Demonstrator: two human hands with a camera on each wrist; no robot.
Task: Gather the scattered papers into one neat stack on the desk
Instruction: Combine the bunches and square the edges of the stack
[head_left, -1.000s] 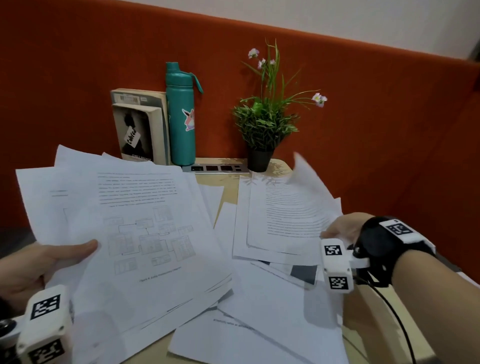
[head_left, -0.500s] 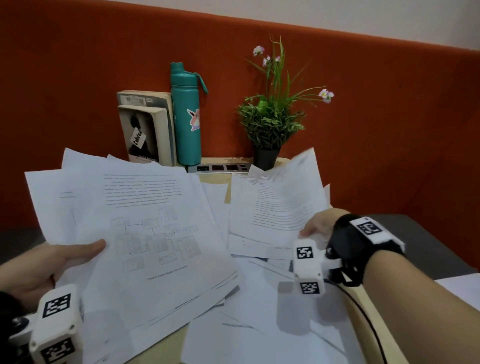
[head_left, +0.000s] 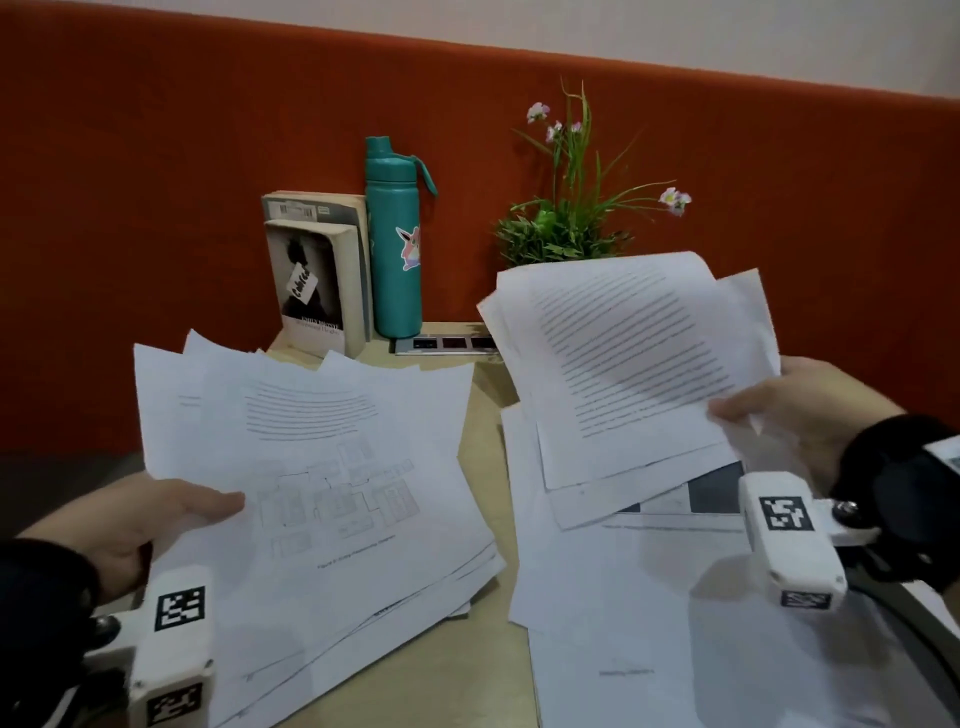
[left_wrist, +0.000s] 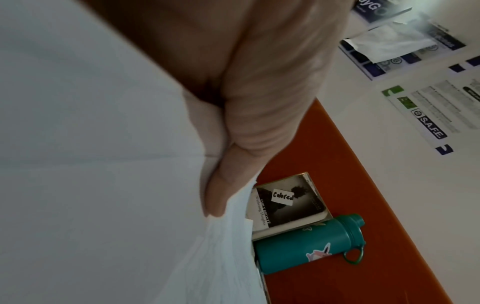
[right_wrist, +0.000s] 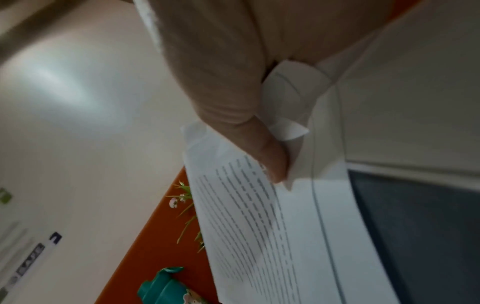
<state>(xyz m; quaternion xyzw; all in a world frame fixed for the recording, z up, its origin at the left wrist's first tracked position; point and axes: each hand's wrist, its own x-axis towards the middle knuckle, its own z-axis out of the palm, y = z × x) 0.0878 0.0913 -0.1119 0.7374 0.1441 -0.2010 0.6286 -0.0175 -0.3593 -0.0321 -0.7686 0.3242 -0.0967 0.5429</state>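
Two hands, two sheaves of paper above the desk (head_left: 483, 415)

Left hand (head_left: 140, 525) pinches a fanned diagram bundle (head_left: 332, 499); right hand (head_left: 795, 410) pinches text pages (head_left: 628, 358), print blurred, loose sheets (head_left: 623, 597) beneath. Behind, a book (head_left: 317, 280) labelled "Colored" beside the teal bottle (head_left: 395, 244).

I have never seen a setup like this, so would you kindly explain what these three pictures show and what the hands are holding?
No machine here: a person wears three cameras. The head view looks down at a desk; each wrist view looks along one hand. The white tagged boxes are the wrist cameras. The left hand grips a fanned bundle of papers; the right hand pinches a lifted text sheaf. More loose sheets lie on the desk. Behind stand books, a teal bottle and a potted plant.
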